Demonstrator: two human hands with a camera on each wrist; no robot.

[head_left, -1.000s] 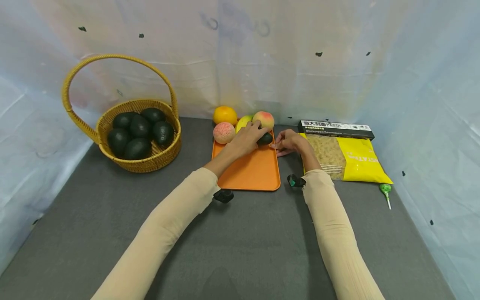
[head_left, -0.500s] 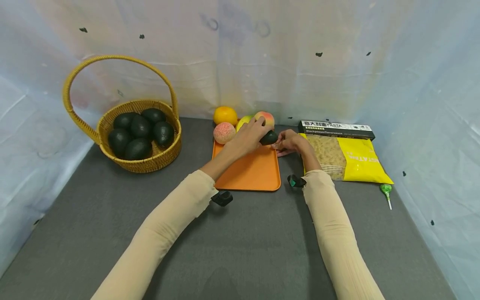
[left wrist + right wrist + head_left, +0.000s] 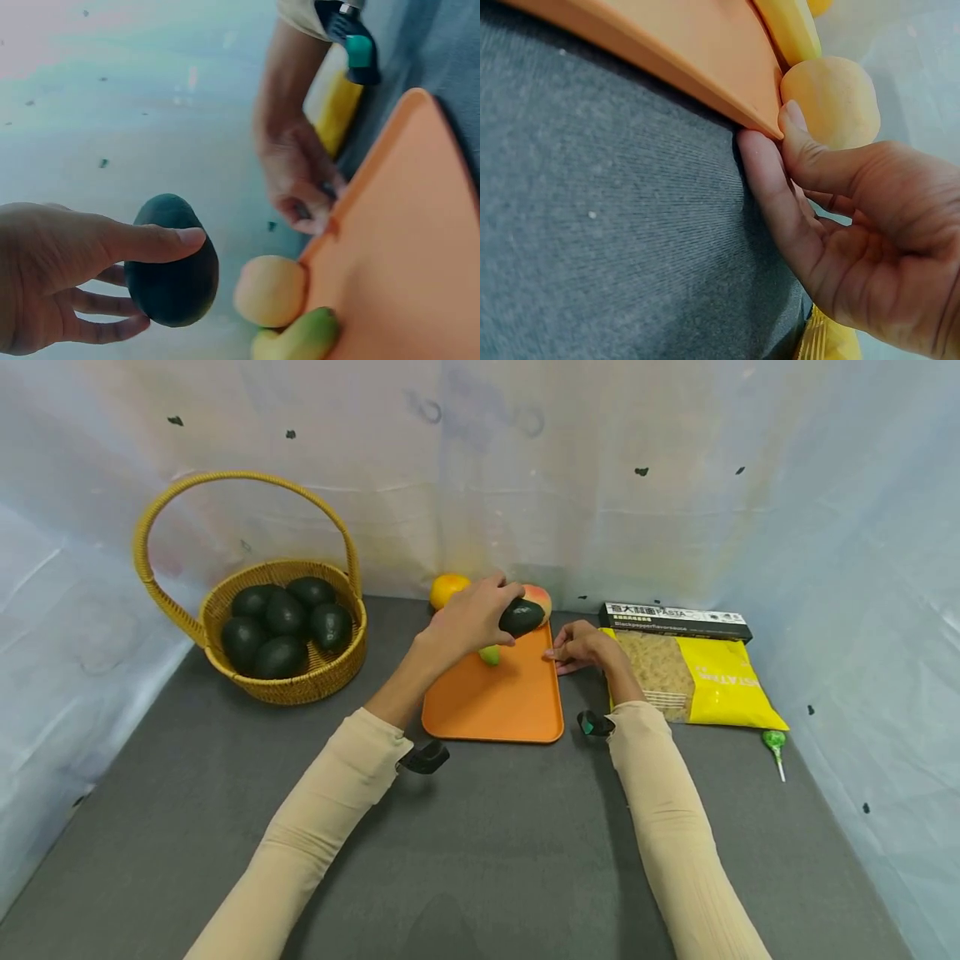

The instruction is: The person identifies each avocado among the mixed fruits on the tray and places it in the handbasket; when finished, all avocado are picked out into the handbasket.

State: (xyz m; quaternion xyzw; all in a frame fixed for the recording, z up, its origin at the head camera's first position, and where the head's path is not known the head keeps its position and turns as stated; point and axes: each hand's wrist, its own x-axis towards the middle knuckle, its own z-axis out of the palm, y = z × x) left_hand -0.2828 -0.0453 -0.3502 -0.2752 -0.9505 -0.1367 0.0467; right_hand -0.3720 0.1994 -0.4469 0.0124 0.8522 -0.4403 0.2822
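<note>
My left hand grips a dark green avocado and holds it raised over the far part of an orange tray. In the left wrist view the thumb lies across the avocado, with fingers behind it. My right hand pinches the tray's right edge between thumb and forefinger, as the right wrist view shows. A peach and a banana lie at the tray's far end. An orange shows behind my left hand, which hides the spotted pinkish fruit seen earlier.
At left stands a wicker basket with a tall handle, holding several avocados. Right of the tray lie a yellow pasta bag, a black pasta box and a green lollipop. Plastic sheeting closes off the back and sides.
My left hand has lifted the avocado off the tray beside the peach and drawn it up and slightly left. The right hand has stayed at the tray's edge.
</note>
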